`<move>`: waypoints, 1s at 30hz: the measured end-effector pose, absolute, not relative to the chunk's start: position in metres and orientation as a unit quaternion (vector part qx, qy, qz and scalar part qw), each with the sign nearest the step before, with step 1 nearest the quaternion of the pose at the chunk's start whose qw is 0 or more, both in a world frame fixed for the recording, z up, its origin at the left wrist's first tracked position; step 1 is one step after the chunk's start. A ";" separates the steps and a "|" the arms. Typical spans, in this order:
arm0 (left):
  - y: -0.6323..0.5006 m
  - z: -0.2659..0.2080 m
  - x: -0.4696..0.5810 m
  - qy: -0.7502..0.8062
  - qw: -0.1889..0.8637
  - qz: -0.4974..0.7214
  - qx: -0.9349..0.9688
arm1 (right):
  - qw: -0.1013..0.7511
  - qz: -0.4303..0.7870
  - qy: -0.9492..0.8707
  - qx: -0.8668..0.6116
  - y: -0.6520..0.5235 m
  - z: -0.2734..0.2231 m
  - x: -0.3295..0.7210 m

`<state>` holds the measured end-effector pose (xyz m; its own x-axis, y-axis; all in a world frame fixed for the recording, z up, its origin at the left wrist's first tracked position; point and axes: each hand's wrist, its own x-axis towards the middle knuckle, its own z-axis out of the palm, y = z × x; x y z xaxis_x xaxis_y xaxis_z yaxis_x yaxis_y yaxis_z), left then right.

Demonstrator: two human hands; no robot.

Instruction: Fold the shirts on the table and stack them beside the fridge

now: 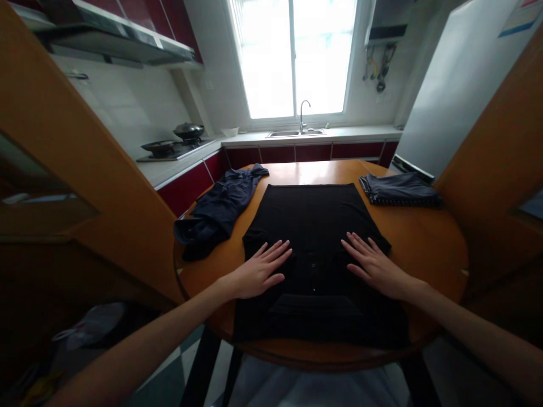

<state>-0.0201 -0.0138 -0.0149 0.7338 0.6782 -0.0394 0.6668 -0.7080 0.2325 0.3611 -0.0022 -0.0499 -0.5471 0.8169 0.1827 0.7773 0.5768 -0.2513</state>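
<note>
Lying flat mid-table, the black polo shirt point(314, 217) has a rumpled navy garment point(231, 198) crowding its left and folded grey clothing point(401, 186) beside its far right corner. Bare wood on the round-edged table point(436, 249) opens widest at right; the near rim leaves little room. Collar points near, hem far, long axis near to far. Left hand point(261, 271) and right hand point(373, 265) rest on it, fingers slightly spread.

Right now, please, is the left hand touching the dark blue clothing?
No, the left hand is spread on the black garment, apart from the dark blue clothing.
</note>
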 end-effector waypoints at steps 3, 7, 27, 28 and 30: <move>-0.042 -0.001 -0.019 0.301 0.176 0.015 0.937 | 0.130 0.122 -0.910 -0.374 -0.036 -0.029 0.359; -0.080 0.005 -0.021 0.274 0.200 0.007 0.941 | 0.095 0.190 -0.939 -0.272 -0.079 -0.012 0.360; -0.093 0.008 -0.002 0.254 0.089 0.041 0.962 | 0.194 0.024 -0.948 -0.250 -0.098 -0.028 0.346; -0.085 0.016 -0.002 0.270 0.129 0.039 0.953 | 0.186 0.067 -0.942 -0.270 -0.092 -0.022 0.346; -0.062 0.036 0.000 0.312 0.211 0.022 0.926 | 0.166 0.158 -0.918 -0.323 -0.073 -0.005 0.346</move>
